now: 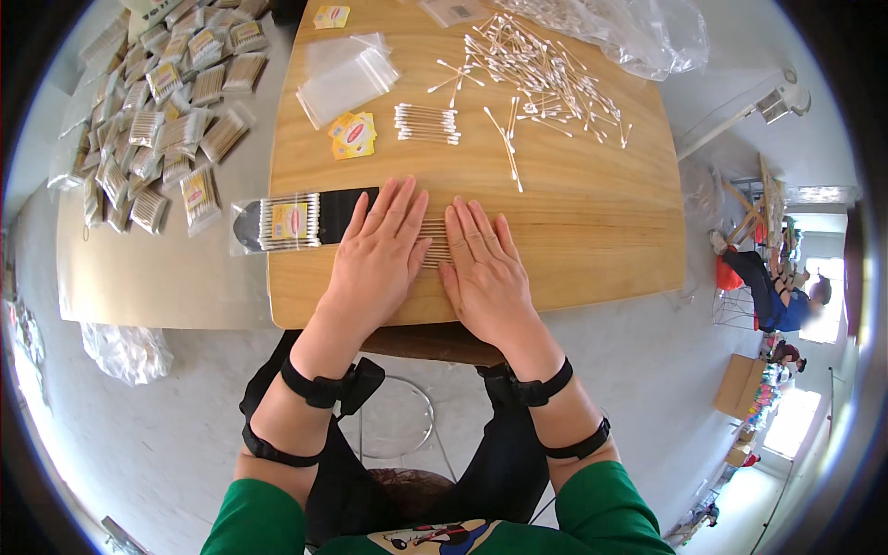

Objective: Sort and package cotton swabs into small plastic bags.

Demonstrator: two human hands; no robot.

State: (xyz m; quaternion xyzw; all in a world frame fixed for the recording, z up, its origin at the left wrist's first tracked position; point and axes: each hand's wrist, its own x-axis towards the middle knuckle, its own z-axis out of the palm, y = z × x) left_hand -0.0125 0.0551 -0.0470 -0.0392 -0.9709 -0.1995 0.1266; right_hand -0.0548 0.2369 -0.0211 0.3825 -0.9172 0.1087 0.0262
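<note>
My left hand (375, 259) and my right hand (488, 277) lie flat near the table's front edge, fingers stretched out and close to each other. Between and partly under them is a row of cotton swabs (435, 243), their sticks side by side; the palms and fingers hide its ends. Left of my left hand, a black flat strip (346, 205) reaches into a clear bag of cotton swabs (289, 222) with a yellow card. Farther back lies another neat row of cotton swabs (426, 124).
A loose heap of cotton swabs (555, 79) spreads at the back right, beside a large clear plastic bag (638, 37). Empty clear bags (347, 79) and yellow cards (352, 136) lie back left. Many filled swab packs (176, 120) cover the metal side table (139, 277).
</note>
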